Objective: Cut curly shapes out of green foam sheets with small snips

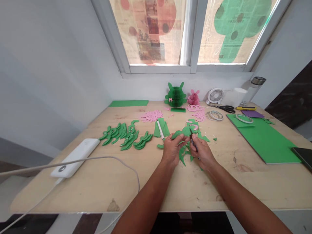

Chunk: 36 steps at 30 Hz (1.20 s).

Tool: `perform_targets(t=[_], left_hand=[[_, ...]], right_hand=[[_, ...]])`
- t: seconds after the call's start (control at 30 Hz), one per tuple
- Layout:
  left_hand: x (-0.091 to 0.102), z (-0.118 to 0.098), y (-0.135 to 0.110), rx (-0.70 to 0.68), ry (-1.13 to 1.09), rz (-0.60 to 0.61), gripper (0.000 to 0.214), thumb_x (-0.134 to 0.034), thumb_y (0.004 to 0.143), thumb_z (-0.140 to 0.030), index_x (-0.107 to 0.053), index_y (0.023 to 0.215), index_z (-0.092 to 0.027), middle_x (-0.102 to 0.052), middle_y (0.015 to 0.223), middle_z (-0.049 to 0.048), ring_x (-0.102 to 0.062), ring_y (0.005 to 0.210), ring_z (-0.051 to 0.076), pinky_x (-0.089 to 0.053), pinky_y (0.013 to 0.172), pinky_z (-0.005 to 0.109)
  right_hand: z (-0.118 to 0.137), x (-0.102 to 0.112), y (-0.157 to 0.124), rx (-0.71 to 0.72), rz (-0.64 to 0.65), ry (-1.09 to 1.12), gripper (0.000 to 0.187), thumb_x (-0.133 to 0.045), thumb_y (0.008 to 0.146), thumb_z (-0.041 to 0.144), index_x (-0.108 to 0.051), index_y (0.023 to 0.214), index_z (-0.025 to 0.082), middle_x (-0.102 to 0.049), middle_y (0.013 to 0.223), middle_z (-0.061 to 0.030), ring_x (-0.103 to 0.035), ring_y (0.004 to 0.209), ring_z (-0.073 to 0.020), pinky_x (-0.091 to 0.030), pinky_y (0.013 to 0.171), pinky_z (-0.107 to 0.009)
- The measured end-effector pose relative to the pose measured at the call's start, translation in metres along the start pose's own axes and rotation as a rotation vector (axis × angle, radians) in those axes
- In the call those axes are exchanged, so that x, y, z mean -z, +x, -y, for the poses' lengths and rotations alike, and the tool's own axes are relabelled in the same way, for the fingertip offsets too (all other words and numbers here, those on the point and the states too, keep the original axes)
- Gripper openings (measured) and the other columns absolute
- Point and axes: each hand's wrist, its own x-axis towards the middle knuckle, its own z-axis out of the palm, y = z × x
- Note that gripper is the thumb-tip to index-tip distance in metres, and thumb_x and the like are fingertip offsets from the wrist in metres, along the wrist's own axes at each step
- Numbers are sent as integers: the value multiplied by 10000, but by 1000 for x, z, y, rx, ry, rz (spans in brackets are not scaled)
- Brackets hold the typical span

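Note:
My left hand [174,148] pinches a curvy green paper piece [186,131] above the middle of the table. Closed around a pair of small dark scissors [191,136], my right hand [201,151] has their blades up against that piece. Most of the scissors' handles are hidden by my fingers. Green paper scraps [182,160] lie beneath both hands. Just left of them, a white pen-like tool [160,130] rests on green paper [166,130]. Farther left are stacks of cut green shapes [130,138].
Pink cutouts [151,115] lie behind. A green honeycomb paper figure [175,96] and a pink one [193,98] stand by the wall. Black scissors [227,109], tape rolls [215,115] and a green sheet [268,143] are right. A power bank [75,157] trails a cable [102,158] at left.

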Motion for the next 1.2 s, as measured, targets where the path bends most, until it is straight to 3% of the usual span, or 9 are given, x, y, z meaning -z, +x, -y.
perform_targets(t=[0.13, 0.33, 0.6, 1.2], left_hand=[[0, 0, 0, -2, 4, -1, 260, -791, 554, -222, -567, 670, -156, -659, 624, 14, -675, 654, 170, -502, 709, 294], [-1, -1, -1, 1, 0, -6, 269, -795, 544, -215, -567, 676, -158, -659, 613, 11, -675, 650, 171, -506, 710, 295], [0, -1, -1, 0, 0, -2, 269, -796, 547, -219, -571, 680, -156, -662, 624, 16, -678, 656, 175, -503, 715, 296], [-1, -3, 0, -12, -25, -12, 274, -811, 512, -211, -589, 662, -153, -629, 596, 1, -651, 625, 150, -540, 751, 327]], right_hand=[[0, 0, 0, 1, -8, 7, 445, -619, 740, 600, -520, 652, 175, -309, 418, 93, -162, 346, -39, -109, 343, -185], [4, -3, -2, -7, -2, -2, 498, -620, 739, 600, -416, 542, 191, -270, 399, 94, -149, 341, -34, -96, 344, -193], [3, -3, -2, -4, -23, 6, 454, -635, 722, 604, -522, 633, 174, -293, 410, 96, -154, 344, -35, -98, 347, -188], [4, -4, -3, -4, -24, -24, 552, -637, 701, 625, -371, 478, 196, -262, 385, 91, -145, 330, -30, -88, 341, -197]])
